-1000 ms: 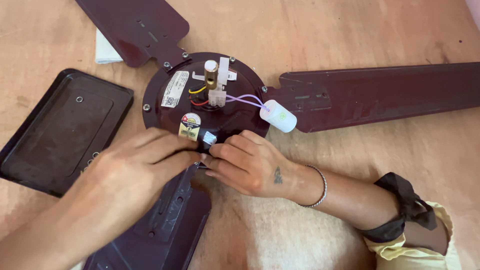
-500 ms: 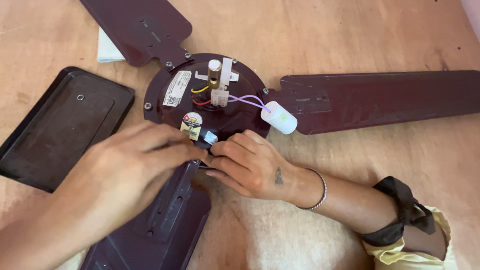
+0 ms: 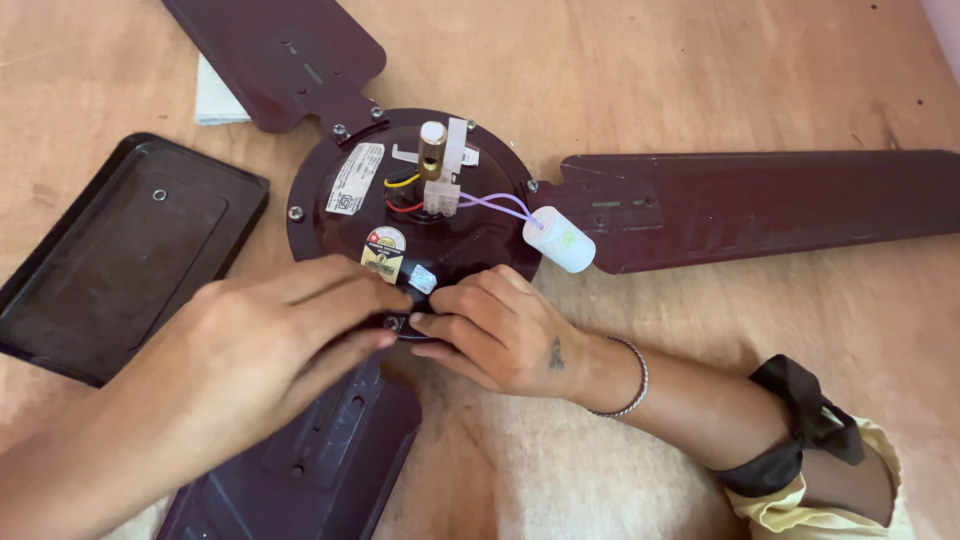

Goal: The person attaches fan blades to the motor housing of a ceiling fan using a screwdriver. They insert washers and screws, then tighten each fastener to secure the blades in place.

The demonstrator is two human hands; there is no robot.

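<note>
My left hand (image 3: 265, 350) and right hand (image 3: 495, 330) cover the spot where the near blade (image 3: 320, 460) meets the fan motor (image 3: 410, 200), so what my fingertips pinch there is hidden. The near blade and the far blade (image 3: 275, 55) run off the picture's edge. The motor's sticker print is too small to read.

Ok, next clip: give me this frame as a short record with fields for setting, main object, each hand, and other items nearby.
setting: wooden floor, seen from above
main object: dark brown ceiling fan lying flat, three blades attached
left hand: left hand fingertips at the hub edge where the lower blade joins
right hand: right hand fingertips meeting the left at the same joint; whether they pinch a small part cannot be told
on the hub: brass shaft, coloured wires, white cylinder on purple leads
nearby: dark tray, white cloth
</note>
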